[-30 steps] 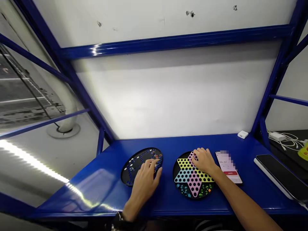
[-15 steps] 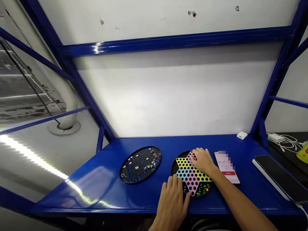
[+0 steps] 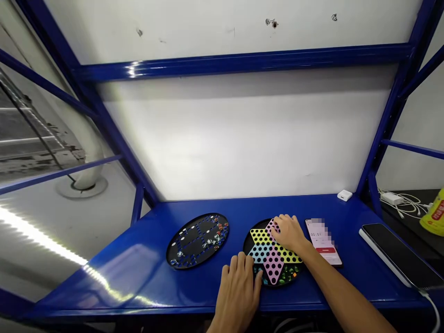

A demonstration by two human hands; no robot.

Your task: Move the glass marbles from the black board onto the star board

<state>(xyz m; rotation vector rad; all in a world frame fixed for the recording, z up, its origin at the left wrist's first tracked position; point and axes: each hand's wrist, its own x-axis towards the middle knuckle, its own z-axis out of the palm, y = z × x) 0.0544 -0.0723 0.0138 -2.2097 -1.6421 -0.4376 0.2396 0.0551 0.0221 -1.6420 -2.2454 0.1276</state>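
Star-patterned marble board (image 3: 268,253) lies between both hands. The right hand (image 3: 289,232) rests on its far side, fingers curled down over the pink point; whether they pinch a marble cannot be told. The left hand (image 3: 239,287) lies flat with fingers spread slightly, touching its near-left rim. Beyond the left hand, to its left, sits a black round board (image 3: 197,240). A phone (image 3: 322,241) lies just right of the right hand, on the blue bench (image 3: 138,273).

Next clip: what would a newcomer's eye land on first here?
The bright star-patterned game board on the blue shelf, with the right hand resting on its far side and the left hand at its near left edge. Left of it lies a black round board dotted with marbles; right of it, a lit phone.
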